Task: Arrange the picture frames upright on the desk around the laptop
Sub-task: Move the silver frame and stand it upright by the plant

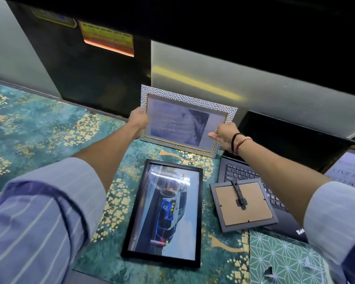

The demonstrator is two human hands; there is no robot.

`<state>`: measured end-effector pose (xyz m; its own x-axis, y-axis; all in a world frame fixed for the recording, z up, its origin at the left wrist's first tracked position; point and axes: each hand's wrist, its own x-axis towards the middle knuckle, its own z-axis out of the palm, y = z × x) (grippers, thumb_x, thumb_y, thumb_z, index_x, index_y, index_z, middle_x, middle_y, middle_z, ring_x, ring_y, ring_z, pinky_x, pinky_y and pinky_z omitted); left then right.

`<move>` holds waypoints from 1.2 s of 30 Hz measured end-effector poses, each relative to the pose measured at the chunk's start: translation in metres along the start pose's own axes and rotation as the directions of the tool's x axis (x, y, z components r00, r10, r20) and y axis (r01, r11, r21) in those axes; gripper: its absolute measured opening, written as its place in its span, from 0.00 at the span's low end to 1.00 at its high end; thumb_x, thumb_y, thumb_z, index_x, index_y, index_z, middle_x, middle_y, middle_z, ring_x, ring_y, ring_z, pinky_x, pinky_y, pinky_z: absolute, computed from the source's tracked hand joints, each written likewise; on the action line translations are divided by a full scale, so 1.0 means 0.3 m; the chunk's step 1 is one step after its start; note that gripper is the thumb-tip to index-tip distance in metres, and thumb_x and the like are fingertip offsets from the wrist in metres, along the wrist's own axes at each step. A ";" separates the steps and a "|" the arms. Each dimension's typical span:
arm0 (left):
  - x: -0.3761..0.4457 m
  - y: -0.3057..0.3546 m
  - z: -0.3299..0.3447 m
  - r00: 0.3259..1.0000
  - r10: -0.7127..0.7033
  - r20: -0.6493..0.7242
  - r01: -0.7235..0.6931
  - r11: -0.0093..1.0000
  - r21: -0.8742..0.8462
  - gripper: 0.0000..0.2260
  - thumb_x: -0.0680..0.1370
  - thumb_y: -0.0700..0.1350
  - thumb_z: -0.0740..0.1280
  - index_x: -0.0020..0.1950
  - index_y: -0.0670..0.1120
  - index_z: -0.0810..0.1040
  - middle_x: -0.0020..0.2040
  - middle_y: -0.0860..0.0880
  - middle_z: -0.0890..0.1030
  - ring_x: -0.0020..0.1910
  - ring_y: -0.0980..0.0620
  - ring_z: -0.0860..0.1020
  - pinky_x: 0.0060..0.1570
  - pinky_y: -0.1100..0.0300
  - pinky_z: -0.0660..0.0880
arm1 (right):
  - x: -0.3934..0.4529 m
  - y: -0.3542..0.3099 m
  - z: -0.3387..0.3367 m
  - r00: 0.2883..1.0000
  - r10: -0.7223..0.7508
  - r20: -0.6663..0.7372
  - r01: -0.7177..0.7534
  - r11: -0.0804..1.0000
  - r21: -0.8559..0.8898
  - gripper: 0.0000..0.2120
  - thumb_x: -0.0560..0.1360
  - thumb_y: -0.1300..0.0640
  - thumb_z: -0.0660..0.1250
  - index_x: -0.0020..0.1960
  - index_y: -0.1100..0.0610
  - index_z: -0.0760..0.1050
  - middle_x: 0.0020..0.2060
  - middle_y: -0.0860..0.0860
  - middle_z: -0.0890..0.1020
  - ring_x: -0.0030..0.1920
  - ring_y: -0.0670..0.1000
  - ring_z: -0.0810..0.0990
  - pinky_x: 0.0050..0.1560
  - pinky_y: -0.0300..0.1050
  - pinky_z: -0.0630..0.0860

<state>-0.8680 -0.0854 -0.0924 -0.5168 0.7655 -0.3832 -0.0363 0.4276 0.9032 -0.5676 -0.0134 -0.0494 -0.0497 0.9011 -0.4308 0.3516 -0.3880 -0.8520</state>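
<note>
A silver textured picture frame [184, 99] stands tilted against the back wall, left of the open black laptop [242, 173]. My left hand [138, 118] grips its left edge. My right hand [223, 136] holds its lower right corner, fingers partly spread. A black frame with a car photo [166, 212] lies flat on the desk in front. A small grey frame [242, 203] lies face down, its stand showing, partly over the laptop keyboard. Another frame with printed text [346, 171] shows at the right edge.
The desk [39, 130] wears a teal cover with gold flowers. A dark panel [90, 68] and a pale panel [254, 78] form the back wall. A green geometric-patterned sheet [279, 257] lies at the front right.
</note>
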 end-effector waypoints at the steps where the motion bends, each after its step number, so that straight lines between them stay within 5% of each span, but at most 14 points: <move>1: -0.035 0.007 -0.012 1.000 0.023 -0.001 -0.023 1.000 -0.006 0.19 0.76 0.30 0.60 0.66 0.38 0.78 0.61 0.43 0.83 0.58 0.46 0.81 0.59 0.51 0.78 | -0.021 -0.002 -0.003 1.000 0.026 0.012 -0.026 0.997 0.068 0.23 0.79 0.71 0.56 0.74 0.67 0.59 0.68 0.65 0.70 0.48 0.56 0.83 0.45 0.43 0.85; 3: -0.094 0.021 -0.052 0.999 0.047 -0.026 -0.047 0.999 -0.001 0.20 0.78 0.30 0.60 0.69 0.38 0.76 0.63 0.43 0.82 0.59 0.47 0.81 0.59 0.55 0.78 | -0.064 0.005 -0.004 0.998 0.054 0.036 -0.059 0.986 0.157 0.21 0.80 0.71 0.54 0.73 0.64 0.59 0.62 0.60 0.70 0.47 0.54 0.85 0.39 0.40 0.84; 9: -0.292 0.071 -0.136 0.973 0.203 -0.111 -0.198 0.979 0.057 0.21 0.78 0.25 0.56 0.57 0.46 0.80 0.48 0.50 0.82 0.47 0.56 0.78 0.40 0.73 0.74 | -0.187 0.038 -0.048 0.995 -0.016 0.095 0.004 0.992 0.127 0.08 0.77 0.72 0.60 0.52 0.62 0.69 0.49 0.60 0.76 0.44 0.55 0.80 0.46 0.47 0.84; 13: -0.448 0.120 -0.162 0.944 0.297 -0.147 -0.293 0.955 0.049 0.22 0.77 0.28 0.58 0.47 0.53 0.83 0.47 0.52 0.85 0.49 0.52 0.80 0.52 0.62 0.78 | -0.315 0.062 -0.110 0.994 0.026 0.110 -0.057 0.956 0.287 0.05 0.81 0.70 0.57 0.50 0.64 0.70 0.43 0.56 0.74 0.43 0.55 0.81 0.50 0.44 0.83; 19: -0.719 0.189 -0.107 0.918 0.356 -0.177 -0.341 0.934 0.108 0.16 0.80 0.32 0.63 0.64 0.43 0.83 0.54 0.51 0.83 0.52 0.55 0.80 0.58 0.63 0.74 | -0.487 0.144 -0.278 0.999 0.009 0.042 -0.020 0.958 0.286 0.09 0.81 0.67 0.57 0.57 0.65 0.73 0.45 0.59 0.77 0.37 0.54 0.78 0.37 0.46 0.83; 24: -0.936 0.217 0.001 0.910 0.389 -0.144 -0.386 0.921 0.055 0.15 0.80 0.33 0.66 0.67 0.37 0.80 0.62 0.44 0.84 0.62 0.50 0.81 0.67 0.57 0.76 | -0.629 0.256 -0.459 0.997 0.038 -0.067 -0.026 0.986 0.167 0.10 0.79 0.65 0.59 0.40 0.56 0.70 0.38 0.54 0.70 0.38 0.52 0.69 0.41 0.49 0.73; 27: -1.017 0.198 0.072 0.928 0.368 -0.065 -0.371 0.928 -0.037 0.13 0.78 0.35 0.70 0.62 0.38 0.83 0.57 0.44 0.86 0.60 0.47 0.84 0.65 0.52 0.78 | -0.730 0.345 -0.561 0.988 0.092 -0.124 -0.075 0.988 0.135 0.10 0.76 0.63 0.58 0.37 0.54 0.65 0.37 0.54 0.65 0.39 0.53 0.63 0.43 0.52 0.66; 30: -1.114 0.196 0.155 0.937 0.350 -0.002 -0.348 0.932 -0.104 0.14 0.77 0.39 0.74 0.61 0.37 0.84 0.54 0.42 0.87 0.52 0.50 0.84 0.62 0.53 0.79 | -0.848 0.449 -0.653 0.978 0.133 -0.160 -0.108 0.982 0.156 0.12 0.76 0.63 0.60 0.35 0.54 0.67 0.32 0.53 0.69 0.36 0.54 0.70 0.37 0.51 0.70; 33: -1.218 0.220 0.247 0.914 0.402 0.053 -0.400 0.915 -0.042 0.14 0.78 0.38 0.73 0.62 0.34 0.82 0.52 0.44 0.85 0.47 0.54 0.80 0.53 0.63 0.78 | -1.005 0.557 -0.737 0.976 0.184 -0.116 -0.138 0.935 0.326 0.09 0.80 0.60 0.60 0.41 0.56 0.74 0.32 0.53 0.77 0.33 0.55 0.79 0.41 0.54 0.79; 36: -1.277 0.253 0.343 0.905 0.397 0.151 -0.403 0.915 0.010 0.13 0.77 0.41 0.75 0.58 0.35 0.83 0.49 0.41 0.84 0.45 0.52 0.79 0.51 0.57 0.79 | -1.111 0.656 -0.798 0.974 0.202 -0.103 -0.127 0.863 0.489 0.08 0.80 0.64 0.60 0.47 0.56 0.77 0.37 0.54 0.80 0.39 0.54 0.78 0.42 0.53 0.79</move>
<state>-0.5848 -0.2966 0.1031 -0.3532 0.9354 -0.0170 0.1837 0.0871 0.9791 -0.2579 -0.3437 -0.0023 0.1185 0.8194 -0.5609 -0.1474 -0.5441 -0.8260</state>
